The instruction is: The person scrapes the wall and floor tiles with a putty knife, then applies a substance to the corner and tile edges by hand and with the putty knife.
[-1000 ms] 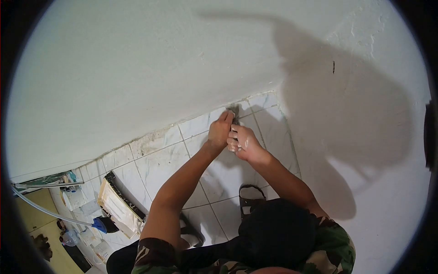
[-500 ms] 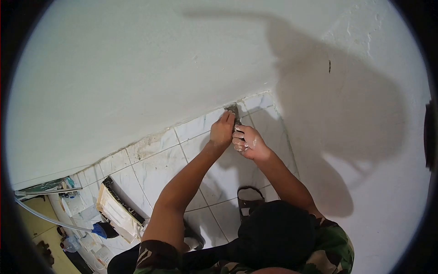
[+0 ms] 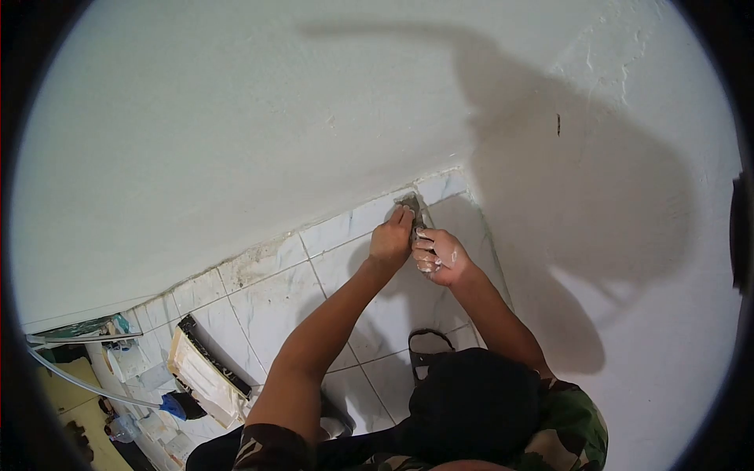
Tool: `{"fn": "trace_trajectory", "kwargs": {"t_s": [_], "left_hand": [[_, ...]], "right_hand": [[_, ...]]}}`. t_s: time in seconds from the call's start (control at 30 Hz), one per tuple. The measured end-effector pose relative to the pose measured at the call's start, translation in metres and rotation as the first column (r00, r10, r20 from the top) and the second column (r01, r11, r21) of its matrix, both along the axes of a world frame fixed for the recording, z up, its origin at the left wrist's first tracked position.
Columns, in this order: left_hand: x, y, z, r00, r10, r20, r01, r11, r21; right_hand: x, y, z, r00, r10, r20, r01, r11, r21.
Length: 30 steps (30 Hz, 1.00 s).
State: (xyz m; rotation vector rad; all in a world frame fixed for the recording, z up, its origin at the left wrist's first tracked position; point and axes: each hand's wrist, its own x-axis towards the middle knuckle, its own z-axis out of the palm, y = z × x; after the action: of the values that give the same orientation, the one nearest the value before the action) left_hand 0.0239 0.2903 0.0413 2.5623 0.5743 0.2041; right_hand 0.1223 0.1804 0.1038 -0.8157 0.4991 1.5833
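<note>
A small dark grey scraper-like tool (image 3: 410, 206) has its wide end on the white skirting tile (image 3: 353, 222), just below the wall. The fingers of my left hand (image 3: 392, 238) press on its blade part. My right hand (image 3: 441, 256), with white smears on its fingers, is closed round the tool's lower end, close beside my left hand. The grip itself is mostly hidden by the fingers.
White walls (image 3: 236, 141) meet at a corner to the right. A paint tray (image 3: 203, 366), a blue-headed brush (image 3: 182, 405) with a pale handle and a clear bottle (image 3: 119, 429) lie at the lower left. A sandal (image 3: 428, 351) shows near the bottom middle.
Both hands and the tool have shifted slightly right and down in the view, and the tool's wide end now sits a little lower, off the wall's bottom edge.
</note>
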Motion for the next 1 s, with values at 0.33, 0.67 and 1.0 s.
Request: {"fn": "trace_trajectory", "kwargs": {"t_s": [0.33,0.67,1.0], "left_hand": [[0.020,-0.001,-0.003,0.997,0.024,0.080,-0.025,1.000,0.013],[0.028,0.002,-0.006,0.999,0.034,-0.023,-0.035,0.999,-0.028],[0.041,-0.012,0.006,0.993,-0.057,-0.102,0.059,0.998,0.009]], "right_hand": [[0.017,-0.006,-0.016,0.997,0.020,-0.070,-0.021,1.000,-0.010],[0.010,0.000,-0.002,0.997,-0.076,0.021,0.076,0.997,-0.028],[0.012,-0.013,-0.010,0.988,-0.139,0.065,0.139,0.990,0.006]]}}
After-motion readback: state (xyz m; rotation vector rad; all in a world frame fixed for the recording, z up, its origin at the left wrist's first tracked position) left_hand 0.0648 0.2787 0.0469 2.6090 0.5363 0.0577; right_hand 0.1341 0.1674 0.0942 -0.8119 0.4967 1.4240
